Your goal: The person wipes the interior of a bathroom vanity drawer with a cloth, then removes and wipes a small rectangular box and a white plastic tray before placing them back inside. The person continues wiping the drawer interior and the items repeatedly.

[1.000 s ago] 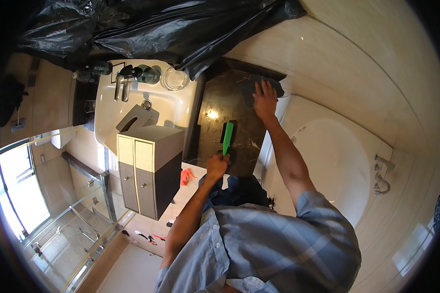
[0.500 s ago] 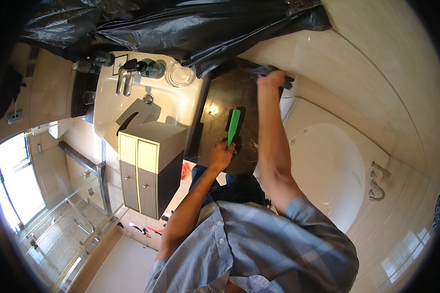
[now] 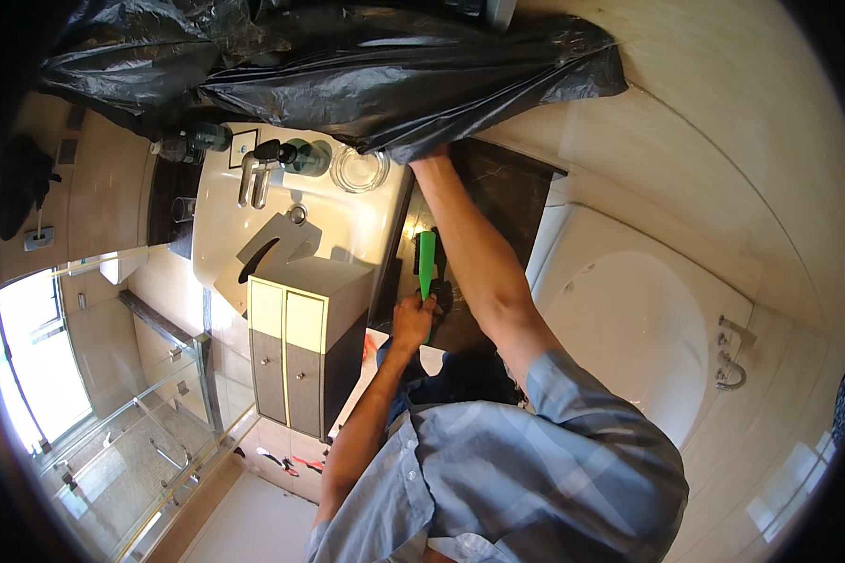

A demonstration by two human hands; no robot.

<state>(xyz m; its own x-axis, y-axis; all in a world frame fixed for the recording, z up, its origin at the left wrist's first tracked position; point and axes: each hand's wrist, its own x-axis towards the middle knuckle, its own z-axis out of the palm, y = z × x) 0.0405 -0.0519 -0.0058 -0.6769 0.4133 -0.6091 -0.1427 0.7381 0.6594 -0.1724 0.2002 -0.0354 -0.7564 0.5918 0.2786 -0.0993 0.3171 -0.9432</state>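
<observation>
My left hand [image 3: 413,322] is closed round a green brush [image 3: 426,261], which points away from me over the dark marble-look countertop [image 3: 512,192]. Dark bristles show along the brush's left side. My right arm stretches across the counter to its far left corner. There my right hand [image 3: 430,155] goes under the edge of the black plastic sheet [image 3: 385,84], so its fingers are hidden. Whether it still has the dark cloth cannot be seen. Close to that hand, a clear glass dish [image 3: 360,171] sits on the washbasin's rim.
Left of the counter is a white washbasin [image 3: 333,230] with a chrome tap [image 3: 253,178] and bottles behind it. A small two-door cabinet [image 3: 296,361] stands in front of the basin. A bathtub [image 3: 629,319] lies to the right. Several tools [image 3: 286,462] are scattered on the floor.
My right hand has swept left along the counter's far side, from the tub end to under the plastic. My left hand and the brush have shifted slightly left and nearer.
</observation>
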